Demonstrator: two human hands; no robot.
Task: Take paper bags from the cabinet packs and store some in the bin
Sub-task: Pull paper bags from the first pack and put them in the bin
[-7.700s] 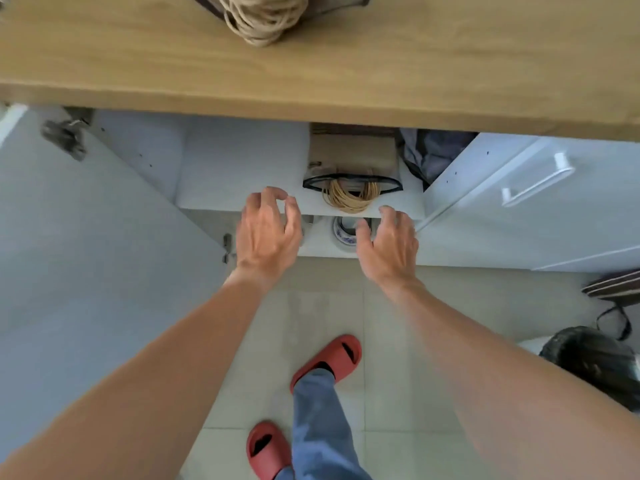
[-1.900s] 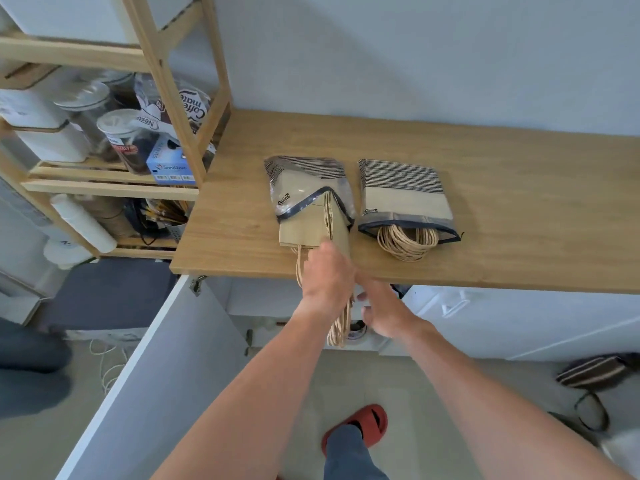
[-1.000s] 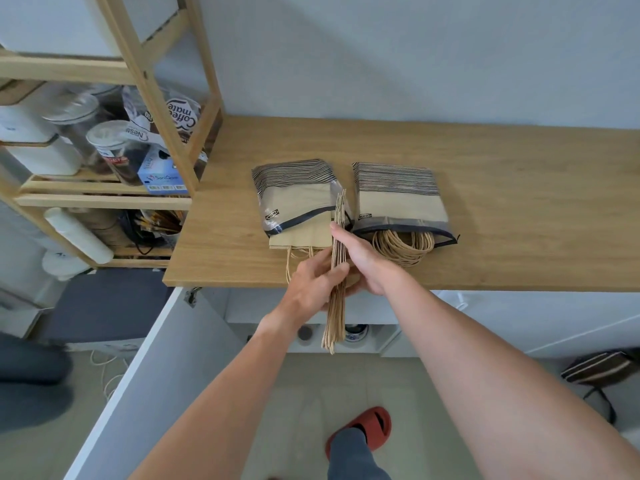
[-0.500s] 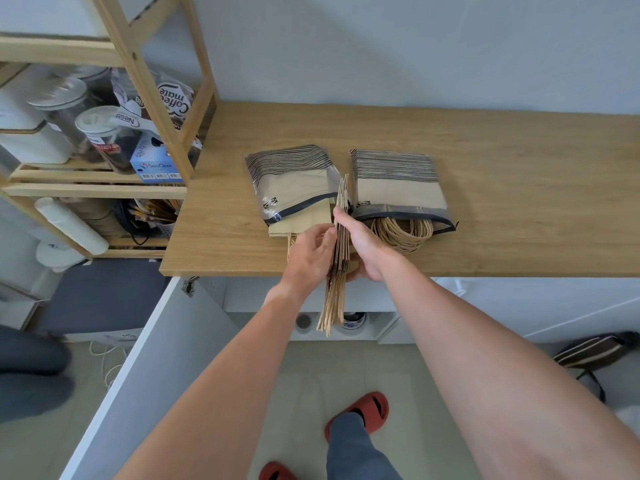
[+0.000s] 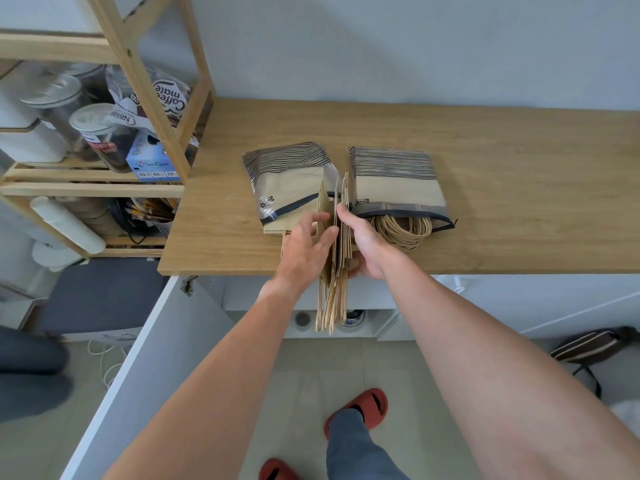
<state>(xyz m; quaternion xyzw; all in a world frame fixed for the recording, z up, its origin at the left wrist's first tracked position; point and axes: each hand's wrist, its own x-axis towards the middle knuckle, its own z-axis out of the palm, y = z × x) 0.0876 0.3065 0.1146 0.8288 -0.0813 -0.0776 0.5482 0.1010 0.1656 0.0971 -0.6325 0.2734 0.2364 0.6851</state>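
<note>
Two clear plastic packs of brown paper bags lie side by side on the wooden countertop (image 5: 502, 161): a left pack (image 5: 287, 181) and a right pack (image 5: 394, 181) with twine handles spilling from its mouth. Between them I hold a bundle of flat paper bags (image 5: 341, 244) on edge, its handles hanging below the counter edge. My right hand (image 5: 363, 244) grips the bundle from the right. My left hand (image 5: 306, 251) has its fingers pushed in among the bags, parting them. No bin is in view.
A wooden shelf unit (image 5: 149, 81) with jars, a coffee creamer packet and boxes stands at the left. The white cabinet door (image 5: 149, 348) hangs open below the counter. A striped bag (image 5: 588, 348) lies on the floor at right. My feet wear red slippers (image 5: 360, 407).
Earlier I reached into the cabinet under the counter; the packs now lie on top. In the last second my left fingers slid between the bags and spread them apart.
</note>
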